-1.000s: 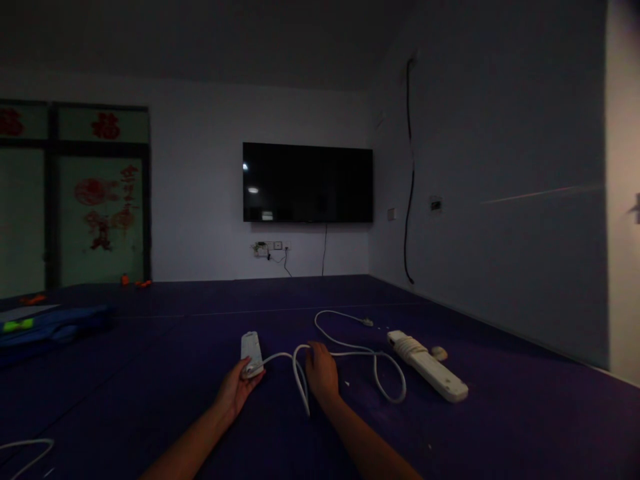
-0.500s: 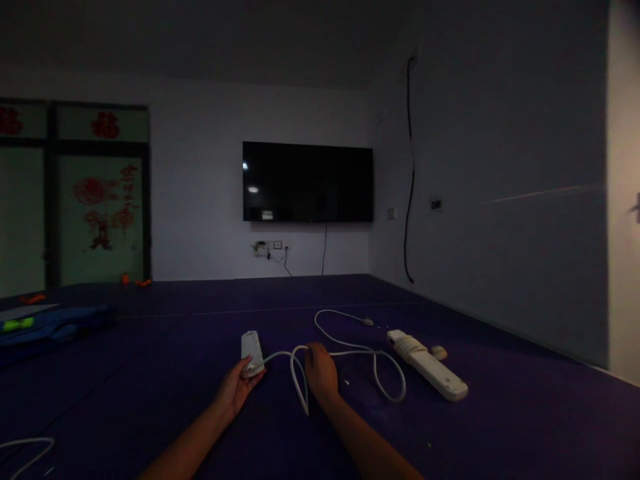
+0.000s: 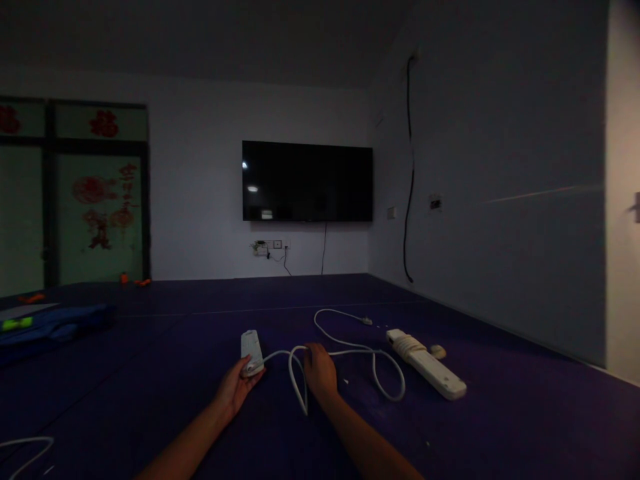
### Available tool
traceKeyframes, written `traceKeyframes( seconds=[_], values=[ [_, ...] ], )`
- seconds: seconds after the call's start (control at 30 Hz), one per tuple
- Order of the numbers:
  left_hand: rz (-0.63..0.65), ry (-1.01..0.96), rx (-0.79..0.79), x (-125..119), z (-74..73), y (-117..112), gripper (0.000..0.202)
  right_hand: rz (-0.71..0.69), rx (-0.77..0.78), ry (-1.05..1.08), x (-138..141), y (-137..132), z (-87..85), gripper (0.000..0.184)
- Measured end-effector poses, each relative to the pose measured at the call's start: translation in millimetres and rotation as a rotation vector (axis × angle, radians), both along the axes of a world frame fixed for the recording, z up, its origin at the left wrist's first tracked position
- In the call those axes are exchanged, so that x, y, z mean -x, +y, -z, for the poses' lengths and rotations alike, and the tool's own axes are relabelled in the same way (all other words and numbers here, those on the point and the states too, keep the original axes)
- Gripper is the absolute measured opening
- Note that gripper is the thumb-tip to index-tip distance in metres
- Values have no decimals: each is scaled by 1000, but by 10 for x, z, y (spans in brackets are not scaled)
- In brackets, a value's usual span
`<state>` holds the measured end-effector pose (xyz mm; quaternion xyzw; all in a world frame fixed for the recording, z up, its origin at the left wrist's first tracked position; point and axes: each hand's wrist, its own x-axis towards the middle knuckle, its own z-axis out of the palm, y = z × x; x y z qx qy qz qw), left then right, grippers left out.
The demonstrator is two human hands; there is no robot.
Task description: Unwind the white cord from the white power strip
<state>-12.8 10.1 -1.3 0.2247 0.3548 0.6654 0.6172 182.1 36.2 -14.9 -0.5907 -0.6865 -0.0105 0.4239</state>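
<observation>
My left hand (image 3: 239,385) is closed round the near end of a small white power strip (image 3: 251,347), thumb on top. From that end a white cord (image 3: 278,354) runs right, making a loop beside my right hand (image 3: 320,371). The right hand's fingers are curled over the cord, and its fingertips are partly hidden. Past it the cord winds on in loose bends to a plug (image 3: 367,321) lying farther back. To the right lies a longer white power strip (image 3: 435,373) with its own cord wrapped round one end; its plug (image 3: 438,351) rests alongside.
Everything lies on a dark purple surface (image 3: 200,427). At left are folded blue cloth (image 3: 75,323) and several orange pieces, with another white cord (image 3: 30,440) at the near left edge. A television (image 3: 307,181) hangs on the far wall; a black cable (image 3: 411,180) hangs on the right wall.
Almost nothing differs. Both hands keep their places on the power strip and cord; the whole view has shifted very slightly.
</observation>
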Motion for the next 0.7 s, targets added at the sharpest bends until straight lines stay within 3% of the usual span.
traceKeyframes(
  seconds=[0.7],
  values=[
    [6,-26,6,0,-1,2,20,4,36,-55,14,-49,-38,28]
  ],
)
